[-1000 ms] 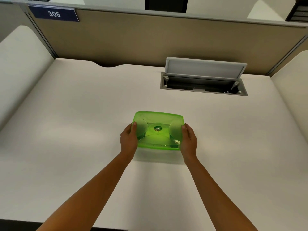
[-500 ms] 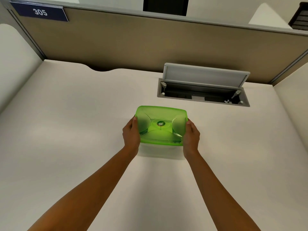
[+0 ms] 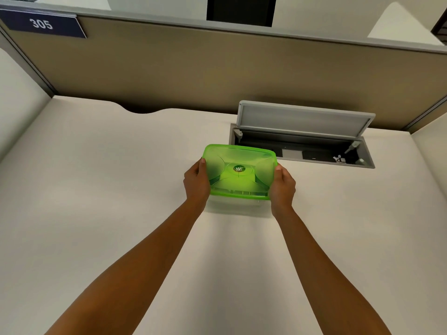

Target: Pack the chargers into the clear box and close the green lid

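At frame centre, our left hand (image 3: 196, 182) and right hand (image 3: 282, 186) clamp the translucent green plastic lid (image 3: 239, 172); uneven pressure could leave a corner unseated.

Lid (image 3: 242, 176): translucent bright green, with curved moulded lines and a small round dark-green emblem with white lettering at centre. Box (image 3: 233, 205) below the lid: clear, nearly colourless against the surface under it. Bench (image 3: 101, 189): plain off-white, no pattern. Partition (image 3: 193, 73) behind: beige-tan with grey top trim. Sign (image 3: 42, 24): dark navy, white numerals "305". Cable hatch (image 3: 302, 122): light grey flap, dark interior.
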The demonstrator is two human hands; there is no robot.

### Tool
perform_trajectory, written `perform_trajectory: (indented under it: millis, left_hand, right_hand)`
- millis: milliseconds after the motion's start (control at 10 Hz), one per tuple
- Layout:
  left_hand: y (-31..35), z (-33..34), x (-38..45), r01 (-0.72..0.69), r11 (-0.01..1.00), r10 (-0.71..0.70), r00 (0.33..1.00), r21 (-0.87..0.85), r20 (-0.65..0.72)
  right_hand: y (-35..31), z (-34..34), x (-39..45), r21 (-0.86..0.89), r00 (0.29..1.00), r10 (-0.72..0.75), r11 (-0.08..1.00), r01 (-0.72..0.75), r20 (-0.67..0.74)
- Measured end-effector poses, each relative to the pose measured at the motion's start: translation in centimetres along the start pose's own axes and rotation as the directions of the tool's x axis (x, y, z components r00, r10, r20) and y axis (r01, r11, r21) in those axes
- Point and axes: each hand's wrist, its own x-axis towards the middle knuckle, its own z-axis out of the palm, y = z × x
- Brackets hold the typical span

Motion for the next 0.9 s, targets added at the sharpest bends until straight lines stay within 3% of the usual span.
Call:
perform_trajectory:
  millis: [400,600,700,800,900]
  left_hand:
    - [0.3,0.2,1.7,-0.084,0.989,0.08,0.996,0.124,0.041]
    - [1.6,-1.0,0.8,-0.151,0.935,0.115,0.985,0.32,0.131]
    - [1.7,-2.7,-0.9,-0.143,0.891,0.077,0.983,0.431,0.168]
    - [0.7,-4.6,-2.1,-0.179,0.837,0.1,0.979,0.518,0.177]
    - [0.0,-7.4,-3.2,-0.273,0.7,0.227,0.961,0.66,0.157]
  right_hand:
    - [-1.0,0.7,0.9,-0.023,1.0,-0.001,1.0,0.001,-0.002]
    - [-2.4,0.6,0.0,-0.05,1.0,-0.004,0.999,0.003,-0.018]
    - [-3.0,0.0,-1.4,-0.104,0.983,-0.157,0.984,0.147,-0.093]
    - [-3.0,0.0,-3.3,-0.217,0.922,-0.385,0.904,0.368,-0.042]
    - [-2.7,0.9,-5.7,-0.356,0.777,-0.605,0.697,0.622,0.173]
